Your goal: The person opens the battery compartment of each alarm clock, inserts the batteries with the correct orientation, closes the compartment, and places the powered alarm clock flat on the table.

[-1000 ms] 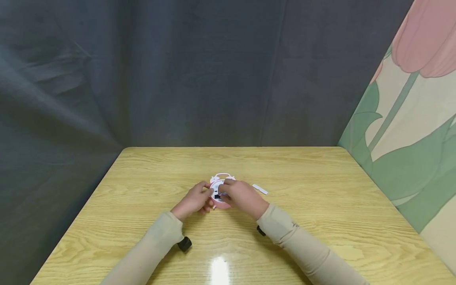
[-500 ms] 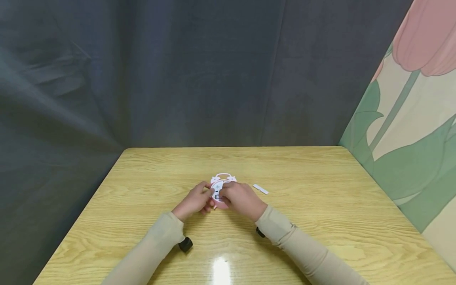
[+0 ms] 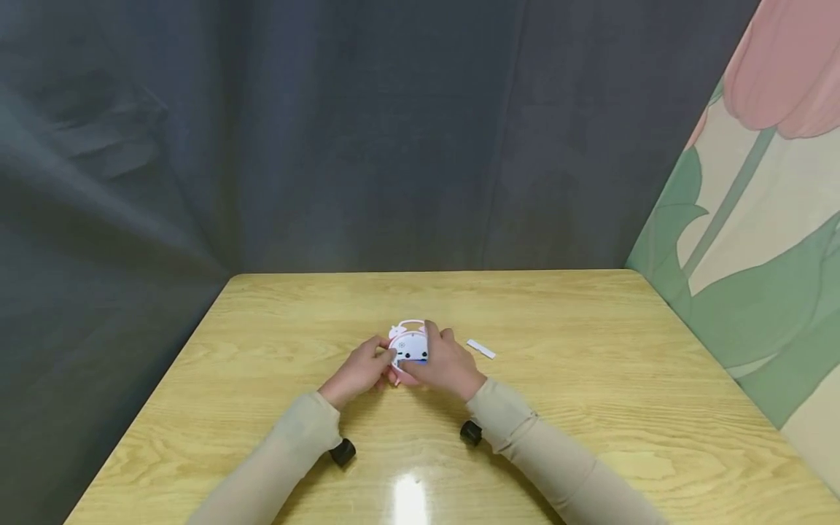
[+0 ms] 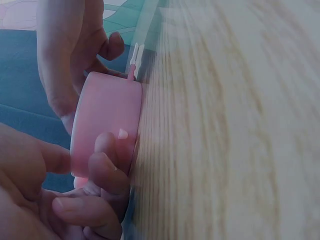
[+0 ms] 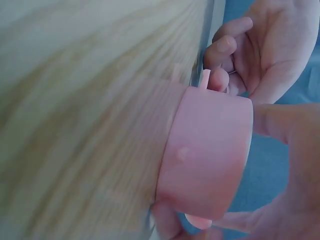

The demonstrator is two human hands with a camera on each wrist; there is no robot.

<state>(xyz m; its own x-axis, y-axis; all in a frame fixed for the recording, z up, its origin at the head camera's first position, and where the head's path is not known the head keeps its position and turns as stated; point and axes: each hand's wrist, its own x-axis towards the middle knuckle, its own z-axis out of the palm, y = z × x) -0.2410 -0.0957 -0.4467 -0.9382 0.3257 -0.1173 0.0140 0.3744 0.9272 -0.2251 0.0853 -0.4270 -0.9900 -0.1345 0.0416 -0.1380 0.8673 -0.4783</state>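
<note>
A pink twin-bell alarm clock (image 3: pixel 412 343) lies face down on the table, its white back with small black knobs turned up. Its pink side (image 4: pixel 106 122) shows in both wrist views. My left hand (image 3: pixel 359 368) grips the clock's left edge, thumb on the back and fingers along the side. My right hand (image 3: pixel 449 366) spans the right edge, its thumb on the back by a slot where something blue (image 3: pixel 415 362), apparently a battery, shows. The fingers of that hand touch the clock's side near a bell. Part of the clock is hidden under my right hand.
A small white strip (image 3: pixel 481 348), like a battery cover, lies on the wooden table (image 3: pixel 558 313) right of the clock. A dark curtain (image 3: pixel 394 146) hangs behind, and a tulip-patterned panel (image 3: pixel 755 240) stands at the right.
My right hand's curled fingers have left the slot area and spread to the clock's right side, the thumb now on the back. The blue item has come into view. My left hand holds still.
</note>
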